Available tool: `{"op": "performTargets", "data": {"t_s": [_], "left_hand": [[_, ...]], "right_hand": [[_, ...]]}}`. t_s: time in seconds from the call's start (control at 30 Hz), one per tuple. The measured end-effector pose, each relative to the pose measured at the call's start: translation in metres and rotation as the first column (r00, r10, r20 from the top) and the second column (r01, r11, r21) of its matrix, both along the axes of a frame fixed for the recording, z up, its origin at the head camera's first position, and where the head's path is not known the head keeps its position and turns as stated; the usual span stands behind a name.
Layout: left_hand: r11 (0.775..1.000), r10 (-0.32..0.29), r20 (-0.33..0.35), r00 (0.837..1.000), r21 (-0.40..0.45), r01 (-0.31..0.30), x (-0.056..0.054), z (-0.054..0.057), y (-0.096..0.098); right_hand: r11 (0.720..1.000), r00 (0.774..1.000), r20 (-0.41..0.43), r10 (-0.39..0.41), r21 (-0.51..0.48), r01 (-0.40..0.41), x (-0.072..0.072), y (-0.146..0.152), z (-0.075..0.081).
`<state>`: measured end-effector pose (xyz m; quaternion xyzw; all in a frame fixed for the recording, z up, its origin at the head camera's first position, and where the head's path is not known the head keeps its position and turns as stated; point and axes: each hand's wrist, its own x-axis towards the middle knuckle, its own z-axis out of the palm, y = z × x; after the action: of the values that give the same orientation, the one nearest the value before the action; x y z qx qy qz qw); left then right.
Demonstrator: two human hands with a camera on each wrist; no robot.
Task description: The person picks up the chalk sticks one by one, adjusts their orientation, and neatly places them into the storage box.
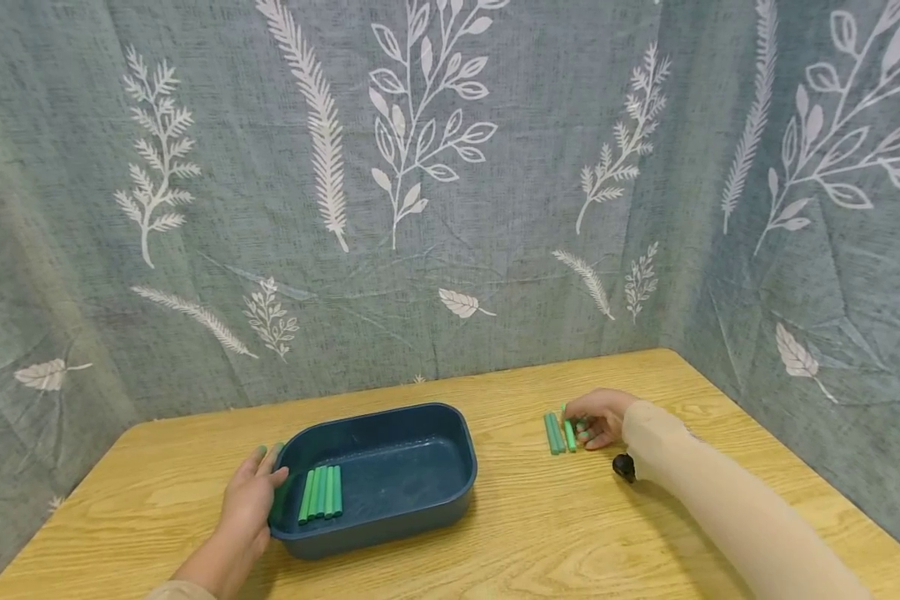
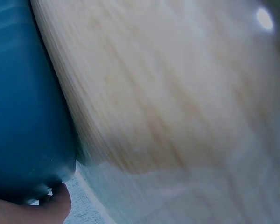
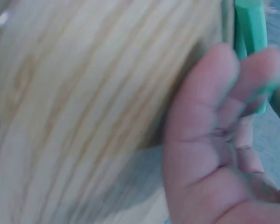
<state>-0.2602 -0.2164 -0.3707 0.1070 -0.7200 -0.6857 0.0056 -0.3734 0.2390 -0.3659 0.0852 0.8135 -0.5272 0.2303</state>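
Observation:
My left hand (image 1: 249,497) rests against the left end of a dark blue rectangular bin (image 1: 390,532), fingers extended near its back corner and thumb at the rim. In the left wrist view, a fingertip touches the corner of the bin (image 2: 30,102). Inside the bin, several green sticks (image 1: 320,493) lie side by side at the left end. Over on the right of the table, my right hand (image 1: 602,419) pinches a bright green stick (image 3: 254,28) between fingertips and thumb. Two darker green sticks (image 1: 554,433) lie just left of that hand.
The wooden table (image 1: 525,533) meets a grey-green leaf-patterned cloth (image 1: 450,317) at the back and sides. A small black round object (image 1: 624,467) sits at the underside of the right sleeve (image 1: 720,492).

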Motion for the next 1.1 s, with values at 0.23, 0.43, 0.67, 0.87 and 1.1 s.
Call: {"op": "performTargets", "data": {"t_s": [0.23, 0.43, 0.67, 0.87, 1.1], "left_hand": [[1.0, -0.001, -0.006, 1.0, 0.002, 0.001, 0.002, -0.001, 0.0], [1.0, 0.003, 0.0, 1.0, 0.007, -0.003, 0.004, -0.004, 0.0], [1.0, 0.003, -0.024, 1.0, -0.011, -0.003, 0.004, -0.005, -0.001], [1.0, 0.002, -0.044, 0.999, -0.023, -0.003, 0.004, -0.003, -0.001], [1.0, 0.015, -0.055, 0.998, -0.025, -0.017, 0.006, -0.001, 0.0]], "right_hand": [[0.994, 1.0, -0.005, 0.004, -0.108, -0.004, 0.005, 0.006, 0.0], [0.974, 1.0, -0.008, 0.012, -0.226, -0.014, 0.013, 0.009, 0.005], [0.936, 0.999, -0.031, 0.034, -0.348, -0.043, 0.02, 0.009, 0.014], [0.923, 0.996, -0.055, 0.065, -0.376, -0.081, 0.024, 0.006, 0.022], [0.917, 0.992, -0.08, 0.097, -0.38, -0.121, 0.03, -0.005, 0.029]]}}
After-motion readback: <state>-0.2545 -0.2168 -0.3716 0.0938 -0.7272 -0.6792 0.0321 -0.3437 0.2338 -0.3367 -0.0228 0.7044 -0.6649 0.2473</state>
